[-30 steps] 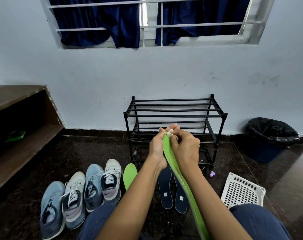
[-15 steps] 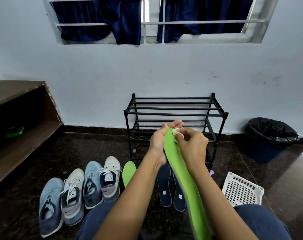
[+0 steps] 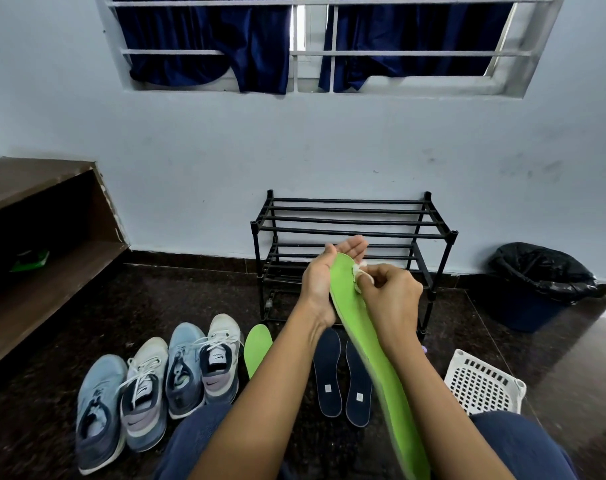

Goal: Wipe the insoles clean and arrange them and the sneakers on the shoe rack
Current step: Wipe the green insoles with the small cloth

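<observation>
My left hand [image 3: 324,282] holds the toe end of a long green insole [image 3: 374,355] that slants down toward my lap. My right hand [image 3: 390,299] pinches a small white wipe [image 3: 358,271] against the insole's upper face near the toe. A second green insole [image 3: 257,346] lies on the dark floor, partly behind my left forearm. Two dark navy insoles [image 3: 343,379] lie side by side under my arms. Several blue and white sneakers [image 3: 156,379] stand in a row at the lower left. The black shoe rack [image 3: 350,223] stands against the wall with bare shelves.
A white perforated basket [image 3: 483,382] sits on the floor at my right. A blue bin with a black liner [image 3: 537,282] stands at the far right. A brown wooden shelf unit [image 3: 42,244] runs along the left wall. My knees in dark blue trousers fill the bottom edge.
The green insole has turned from edge-on to show its broad face. My right hand with the wipe has slid a little down from the toe tip. My left fingers have spread open behind the toe.
</observation>
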`<act>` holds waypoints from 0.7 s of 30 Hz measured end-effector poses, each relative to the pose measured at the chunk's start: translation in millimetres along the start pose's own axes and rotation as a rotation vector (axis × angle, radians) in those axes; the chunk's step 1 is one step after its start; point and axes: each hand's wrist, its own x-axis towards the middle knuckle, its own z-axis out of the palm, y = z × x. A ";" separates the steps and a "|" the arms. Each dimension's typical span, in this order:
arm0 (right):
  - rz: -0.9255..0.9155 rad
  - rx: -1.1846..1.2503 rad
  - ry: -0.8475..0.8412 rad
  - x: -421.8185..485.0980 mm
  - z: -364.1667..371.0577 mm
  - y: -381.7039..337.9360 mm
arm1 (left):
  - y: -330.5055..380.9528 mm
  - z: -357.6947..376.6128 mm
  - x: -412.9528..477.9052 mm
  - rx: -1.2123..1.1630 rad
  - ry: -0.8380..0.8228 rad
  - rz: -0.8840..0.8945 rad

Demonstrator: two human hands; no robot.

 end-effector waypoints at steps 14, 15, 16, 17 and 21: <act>-0.106 0.061 0.093 -1.7 10.9 -10.5 | 1.4 4.2 -7.4 -0.001 -0.042 -0.064; -0.133 0.064 0.088 -3.2 11.6 -11.9 | 2.0 3.7 -7.4 -0.009 -0.049 -0.067; -0.167 0.067 0.083 -5.4 12.3 -13.9 | 2.4 3.0 -7.5 -0.019 -0.057 -0.073; -0.202 0.066 0.075 -7.5 13.3 -15.9 | 2.8 2.0 -7.7 -0.031 -0.062 -0.082; -0.169 0.094 -0.090 -10.8 9.5 -20.2 | 5.0 -1.4 -6.3 -0.109 -0.066 -0.102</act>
